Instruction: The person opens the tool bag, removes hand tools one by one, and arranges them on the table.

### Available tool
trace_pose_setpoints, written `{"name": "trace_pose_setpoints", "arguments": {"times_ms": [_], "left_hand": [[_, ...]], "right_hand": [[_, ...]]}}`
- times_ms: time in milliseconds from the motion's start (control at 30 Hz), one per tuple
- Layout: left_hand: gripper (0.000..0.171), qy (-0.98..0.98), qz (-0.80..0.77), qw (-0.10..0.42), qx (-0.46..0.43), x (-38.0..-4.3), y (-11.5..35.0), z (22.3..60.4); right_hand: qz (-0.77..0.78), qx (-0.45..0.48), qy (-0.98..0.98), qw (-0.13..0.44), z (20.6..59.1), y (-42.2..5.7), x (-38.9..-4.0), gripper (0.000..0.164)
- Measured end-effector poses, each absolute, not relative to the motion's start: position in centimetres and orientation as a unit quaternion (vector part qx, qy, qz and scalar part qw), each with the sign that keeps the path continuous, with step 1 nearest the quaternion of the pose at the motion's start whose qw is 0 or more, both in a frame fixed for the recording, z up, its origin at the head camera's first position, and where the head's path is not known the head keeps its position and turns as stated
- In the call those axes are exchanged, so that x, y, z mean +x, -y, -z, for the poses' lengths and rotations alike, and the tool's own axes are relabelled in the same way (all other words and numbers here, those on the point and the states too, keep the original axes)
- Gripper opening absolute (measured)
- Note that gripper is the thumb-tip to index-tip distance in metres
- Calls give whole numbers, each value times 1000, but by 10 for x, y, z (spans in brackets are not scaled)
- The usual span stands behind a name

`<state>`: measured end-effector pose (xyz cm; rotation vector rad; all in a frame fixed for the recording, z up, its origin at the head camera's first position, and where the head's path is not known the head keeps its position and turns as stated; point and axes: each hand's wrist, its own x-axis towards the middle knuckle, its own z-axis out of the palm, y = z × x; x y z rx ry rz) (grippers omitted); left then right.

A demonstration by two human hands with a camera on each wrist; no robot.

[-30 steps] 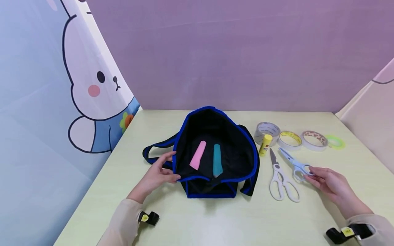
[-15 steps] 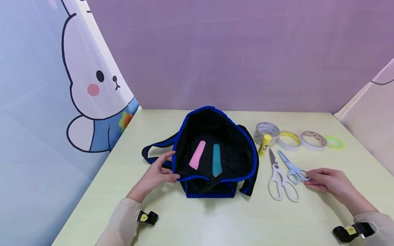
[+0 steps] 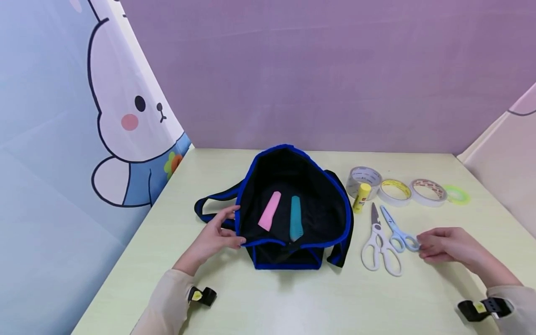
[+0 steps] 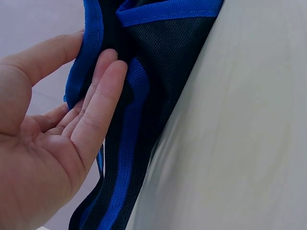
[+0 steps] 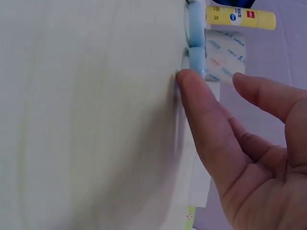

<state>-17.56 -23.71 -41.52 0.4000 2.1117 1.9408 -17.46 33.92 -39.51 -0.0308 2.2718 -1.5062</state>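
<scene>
My left hand holds the blue-trimmed rim of a black bag at its left side. In the left wrist view, that hand has the rim between thumb and fingers. Inside the bag lie a slim pink object and a slim teal one, their kind unclear. My right hand is at the handles of the light blue scissors. In the right wrist view its thumb and fingers stand apart, a fingertip by the handle loop. White-handled scissors lie just left of the blue ones.
Behind the scissors stand a yellow glue stick and a wide clear tape roll. Two more tape rolls and a pale green ring continue rightward. The bag's straps spread on the pale table.
The blue scissors have turned and shifted slightly left. The white scissors' handles have swung left beside them. My right hand has drawn right and loosened from the handles; the left stays put.
</scene>
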Motion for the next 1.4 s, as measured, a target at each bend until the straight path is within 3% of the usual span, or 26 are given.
{"name": "trace_pose_setpoints", "arguments": {"times_ms": [267, 600, 1000, 1400], "left_hand": [[84, -720, -668, 124, 141, -175, 236, 414], [83, -723, -665, 120, 144, -174, 238, 414], [84, -723, -664, 128, 140, -174, 238, 415], [84, -727, -660, 130, 140, -175, 238, 416]], "right_hand": [[487, -1, -858, 165, 379, -327, -178, 43], [487, -60, -863, 117, 349, -285, -192, 42], [483, -137, -851, 153, 309, -205, -224, 38], [471, -178, -840, 204, 303, -128, -274, 35]]}}
